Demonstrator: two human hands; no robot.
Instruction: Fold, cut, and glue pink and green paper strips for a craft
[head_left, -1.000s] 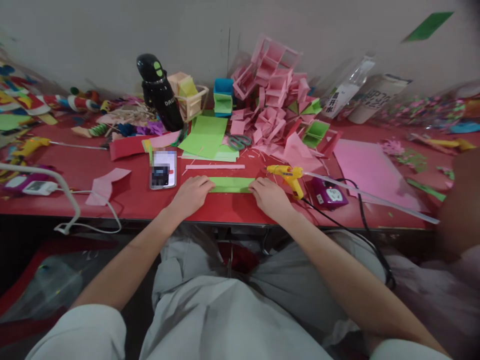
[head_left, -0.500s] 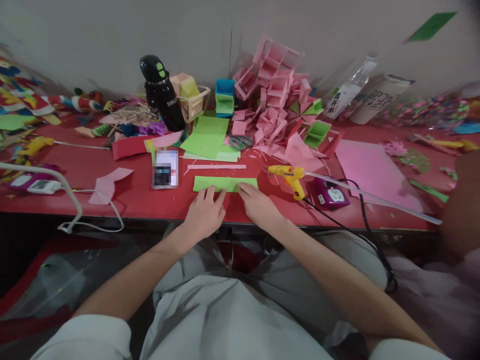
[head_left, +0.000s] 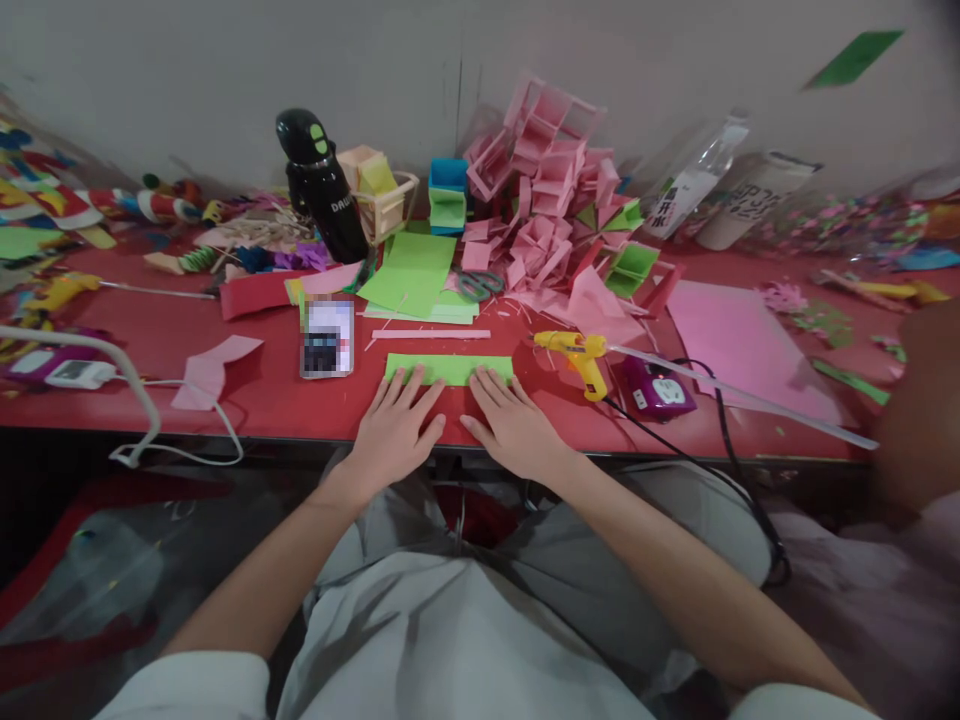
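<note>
A narrow green paper strip [head_left: 450, 368] lies flat on the red table before me. My left hand [head_left: 396, 425] rests with fingers spread, its fingertips on the left part of the strip. On the right part lie the fingertips of my right hand [head_left: 514, 415], also flat and spread, thumb pointing inward. Just beyond the strip is a thin pink strip [head_left: 431, 334]. Behind that, green paper sheets [head_left: 412, 275] are stacked, with grey-handled scissors [head_left: 481, 286] at their right edge.
A yellow glue gun [head_left: 577, 358] with a clear glue stick lies to the right, near a purple box [head_left: 658, 388] and black cable. A phone [head_left: 327, 340] lies left. Behind stand a black bottle [head_left: 330, 195] and piled pink paper frames [head_left: 544, 180]. Another person's arm [head_left: 922, 410] shows at right.
Both hands have flattened, their fingers stretching out and spreading, and drawn slightly back toward me. More of the green strip shows between them. The strip itself stays in place.
</note>
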